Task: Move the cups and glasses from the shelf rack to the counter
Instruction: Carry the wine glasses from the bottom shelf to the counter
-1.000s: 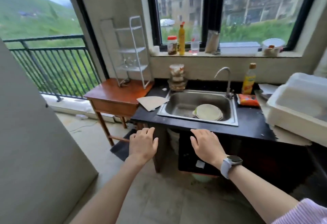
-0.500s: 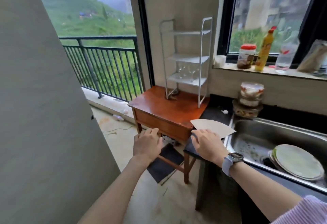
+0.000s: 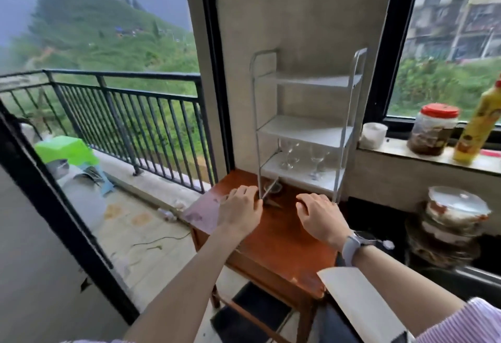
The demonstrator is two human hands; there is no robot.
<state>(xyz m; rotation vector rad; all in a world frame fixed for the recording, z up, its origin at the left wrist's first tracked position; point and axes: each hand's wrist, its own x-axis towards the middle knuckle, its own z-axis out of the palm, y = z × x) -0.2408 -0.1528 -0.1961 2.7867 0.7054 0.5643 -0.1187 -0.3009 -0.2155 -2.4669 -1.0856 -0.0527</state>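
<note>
Two clear stemmed glasses stand upright on the lowest tier of a white three-tier metal shelf rack (image 3: pixel 306 131): the left stemmed glass (image 3: pixel 288 154) near the rack's left posts and the right stemmed glass (image 3: pixel 315 161) nearer the middle of the tier. The two upper tiers hold nothing that can be made out. The rack stands at the back of a reddish-brown wooden bench (image 3: pixel 271 239), against the wall between the balcony door and the window.

Both hands hover over the bench in front of the rack, below and forward of the glasses and apart from them. The left hand (image 3: pixel 238 208) lies palm down with fingers loosely extended, its fingertips close to the rack's front left post, gripping nothing. The right hand (image 3: pixel 320 215), a pale watch (image 3: pixel 352 245) on its wrist, is likewise palm down and relaxed, empty, just before the rack's front right post.

Under the rack's lowest tier lies a small dark object, too blurred to identify. To the right a window sill carries a white cup (image 3: pixel 374 135), a red-lidded jar (image 3: pixel 433 129) and a yellow bottle (image 3: pixel 479 128).
</note>
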